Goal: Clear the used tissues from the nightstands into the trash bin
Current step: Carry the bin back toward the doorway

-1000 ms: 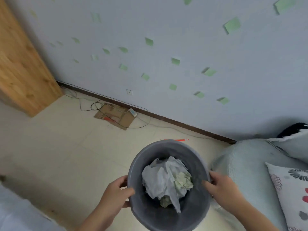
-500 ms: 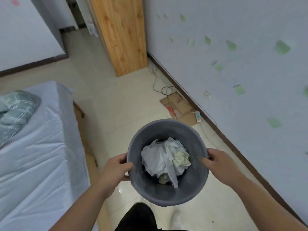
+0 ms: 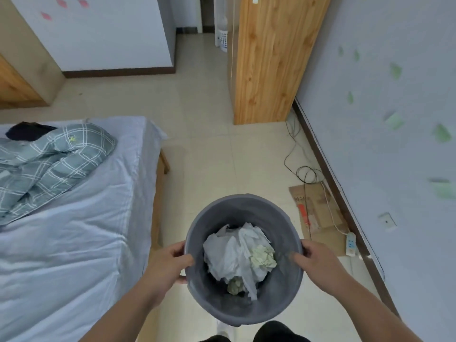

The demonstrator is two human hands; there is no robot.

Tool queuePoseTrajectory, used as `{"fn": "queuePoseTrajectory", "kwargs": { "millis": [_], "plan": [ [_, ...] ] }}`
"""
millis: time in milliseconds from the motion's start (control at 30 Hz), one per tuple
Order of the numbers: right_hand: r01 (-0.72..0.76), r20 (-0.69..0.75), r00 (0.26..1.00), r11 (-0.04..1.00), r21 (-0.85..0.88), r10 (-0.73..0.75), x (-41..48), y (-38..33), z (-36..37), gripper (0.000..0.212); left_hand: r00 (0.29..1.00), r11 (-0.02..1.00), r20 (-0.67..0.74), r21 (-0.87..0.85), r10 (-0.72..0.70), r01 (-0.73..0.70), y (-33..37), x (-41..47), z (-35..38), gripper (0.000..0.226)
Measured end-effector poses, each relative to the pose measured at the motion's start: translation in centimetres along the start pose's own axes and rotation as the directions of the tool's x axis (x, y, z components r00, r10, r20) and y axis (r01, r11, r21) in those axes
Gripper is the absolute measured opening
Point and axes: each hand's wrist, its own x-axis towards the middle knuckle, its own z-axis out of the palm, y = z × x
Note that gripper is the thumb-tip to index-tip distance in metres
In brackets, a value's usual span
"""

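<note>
Bed (image 3: 74, 243) beside left hand (image 3: 167, 265); cardboard (image 3: 320, 211), power strip (image 3: 351, 244) beyond right hand (image 3: 318, 262); wardrobe (image 3: 269, 58) ahead. Hands grip trash bin (image 3: 246, 311) holding tissues (image 3: 232, 253).

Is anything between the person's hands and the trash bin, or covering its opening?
Nothing visible does. The left hand grips the trash bin at its left rim, the right hand at its right rim, and the opening is uncovered, with crumpled tissues inside.
</note>
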Motion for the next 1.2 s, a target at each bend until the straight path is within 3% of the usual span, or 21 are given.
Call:
{"fn": "queuePoseTrajectory", "kwargs": {
  "millis": [200,467,667,867,1000,1200],
  "plan": [
    [0.039,0.000,0.999,0.999,0.015,-0.039,13.2,-5.1,-4.9,0.013,0.999,1.000,-0.025,-0.010,0.029,-0.029,10.3,9.9,-2.2,0.040],
    [0.056,0.094,0.994,0.997,-0.050,-0.051,34.3,-8.5,-12.2,0.009,0.997,0.993,-0.063,-0.115,-0.045,0.038,22.5,25.6,-1.0,0.041],
    [0.189,0.148,0.975,0.971,-0.143,-0.168,48.5,-18.0,-18.9,0.009,0.990,0.981,-0.134,-0.192,-0.031,0.005,31.8,33.5,-4.0,0.040],
    [0.244,0.199,0.956,0.962,-0.124,-0.217,61.4,-26.5,-18.3,0.016,0.973,0.960,-0.225,-0.279,-0.047,-0.018,36.8,43.3,-9.9,0.044],
    [0.238,0.229,0.952,0.960,-0.146,-0.201,70.0,-31.2,-16.0,0.027,0.974,0.951,-0.210,-0.308,-0.091,0.023,39.9,51.0,-14.8,0.047],
    [0.190,0.221,0.962,0.974,-0.124,-0.160,82.6,-42.2,-14.6,0.018,0.974,0.958,-0.207,-0.284,-0.089,0.027,47.9,60.9,-24.7,0.040]
  ]
}}
